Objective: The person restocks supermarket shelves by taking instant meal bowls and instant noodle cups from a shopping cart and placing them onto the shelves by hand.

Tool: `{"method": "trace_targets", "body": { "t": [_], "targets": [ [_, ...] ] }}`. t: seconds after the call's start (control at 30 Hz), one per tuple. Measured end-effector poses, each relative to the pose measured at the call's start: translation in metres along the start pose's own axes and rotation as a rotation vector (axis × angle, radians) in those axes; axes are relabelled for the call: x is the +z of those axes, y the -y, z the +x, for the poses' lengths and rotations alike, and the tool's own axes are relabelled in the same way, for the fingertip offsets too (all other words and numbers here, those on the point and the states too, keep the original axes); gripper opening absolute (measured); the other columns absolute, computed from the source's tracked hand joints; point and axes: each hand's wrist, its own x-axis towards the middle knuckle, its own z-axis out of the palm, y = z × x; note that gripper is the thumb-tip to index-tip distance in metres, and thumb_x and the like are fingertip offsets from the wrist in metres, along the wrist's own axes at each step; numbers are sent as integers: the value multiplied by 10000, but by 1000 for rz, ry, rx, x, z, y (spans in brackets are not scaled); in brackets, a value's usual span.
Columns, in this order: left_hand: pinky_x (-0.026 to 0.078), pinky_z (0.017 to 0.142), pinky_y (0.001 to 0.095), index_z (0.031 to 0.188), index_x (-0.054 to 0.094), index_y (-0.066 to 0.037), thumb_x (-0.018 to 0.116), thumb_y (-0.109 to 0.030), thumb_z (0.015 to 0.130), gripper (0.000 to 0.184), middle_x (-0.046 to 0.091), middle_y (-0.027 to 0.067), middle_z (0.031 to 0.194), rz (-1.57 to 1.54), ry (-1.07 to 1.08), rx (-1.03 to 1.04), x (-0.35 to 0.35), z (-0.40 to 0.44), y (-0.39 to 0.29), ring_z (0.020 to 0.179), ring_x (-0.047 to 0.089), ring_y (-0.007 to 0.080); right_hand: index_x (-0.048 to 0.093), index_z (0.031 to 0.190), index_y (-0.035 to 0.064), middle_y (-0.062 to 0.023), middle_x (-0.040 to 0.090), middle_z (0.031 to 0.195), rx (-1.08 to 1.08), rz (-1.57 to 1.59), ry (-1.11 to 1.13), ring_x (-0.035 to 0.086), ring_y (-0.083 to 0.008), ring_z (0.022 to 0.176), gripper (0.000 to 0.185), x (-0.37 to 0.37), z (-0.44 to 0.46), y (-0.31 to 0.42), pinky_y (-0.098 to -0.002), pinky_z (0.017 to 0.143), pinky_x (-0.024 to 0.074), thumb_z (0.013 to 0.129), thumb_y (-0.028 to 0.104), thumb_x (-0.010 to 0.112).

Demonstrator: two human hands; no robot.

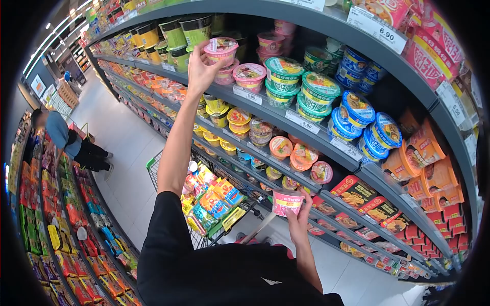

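My left hand (202,66) reaches up to the shelf, its fingers and thumb round a pink instant noodle cup (222,47). That cup is at the top of a pink stack, above another pink cup (226,74); whether they touch is hard to tell. Lower down, close to my body, my right hand (301,211) grips a second pink noodle cup (287,203) by its side. To the right of my left hand stand a pink-lidded cup (249,74), stacked green cups (284,74) and blue cups (357,108).
A shopping cart (224,224) holding colourful snack packs (219,196) stands below my left arm. The curved shelf edge (275,109) carries price tags. Across the aisle floor (120,148), a person (69,137) leans over packed lower shelves (71,245).
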Motion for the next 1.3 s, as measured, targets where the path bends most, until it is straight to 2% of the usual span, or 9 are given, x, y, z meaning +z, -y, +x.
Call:
{"method": "trace_targets", "body": {
  "t": [0.1,0.3,0.4,0.5,0.73,0.93,1.03,1.27,1.3],
  "targets": [
    [613,999,356,1525,439,55,898,-103,880,808,681,234,1369,64,24,80,6,-1,2,1163,729,246,212,1645,104,-175,416,1583,27,-11,-51,525,-260,1422,844,-16,-7,-9,-410,1185,450,957,-41,678],
    [598,1005,397,1504,460,63,948,-230,838,876,705,260,1322,139,-14,-54,12,-6,-6,1185,730,294,232,1659,186,-122,524,1473,-51,-110,-58,587,-186,1298,776,-33,-13,-22,-351,1046,534,1026,3,643],
    [601,995,401,1527,426,73,962,-289,821,957,696,269,1321,184,-73,-29,14,-9,-7,1181,730,311,227,1636,95,-155,354,1659,29,-33,-73,496,-264,1457,835,-25,-16,-8,-414,1213,421,951,-36,686],
    [596,994,414,1551,394,79,963,-327,820,1011,671,272,1342,212,-90,-25,13,-10,-9,1178,723,315,217,1661,198,-116,529,1468,-13,-143,-46,595,-186,1276,820,-24,-14,-8,-340,1034,536,1015,83,710],
    [526,1053,438,1547,424,21,941,-308,836,938,619,181,1289,367,-279,128,6,-52,-42,1179,640,283,167,1672,118,-173,435,1568,-157,-79,79,515,-270,1427,903,7,9,19,-429,1169,471,976,31,736],
    [495,1107,433,1617,416,-56,981,-272,773,1039,573,112,1509,-357,531,-226,-1,-223,-168,1380,577,262,167,1639,78,-194,350,1630,-410,-24,76,432,-304,1511,1004,48,43,57,-468,1221,425,894,-7,836],
    [499,1143,454,1622,420,-69,1013,-246,730,1086,468,141,1647,-287,707,-242,8,-266,-195,1469,521,296,179,1632,74,-207,346,1635,-535,-133,85,444,-315,1504,1063,68,52,76,-474,1222,422,849,28,897],
    [512,1144,412,1518,505,-17,950,-111,819,834,573,145,1522,-233,277,-74,-5,-223,-176,1375,604,243,17,1679,122,-221,272,1670,-472,-253,260,419,-392,1534,1245,72,48,71,-527,1187,452,815,18,907],
    [554,1071,394,1514,534,-36,942,-197,827,815,600,128,1486,-257,140,-34,-3,-204,-172,1319,641,236,14,1680,121,-226,274,1667,-440,-280,264,420,-400,1532,1241,69,44,67,-531,1180,457,820,22,903]
  ]
}}
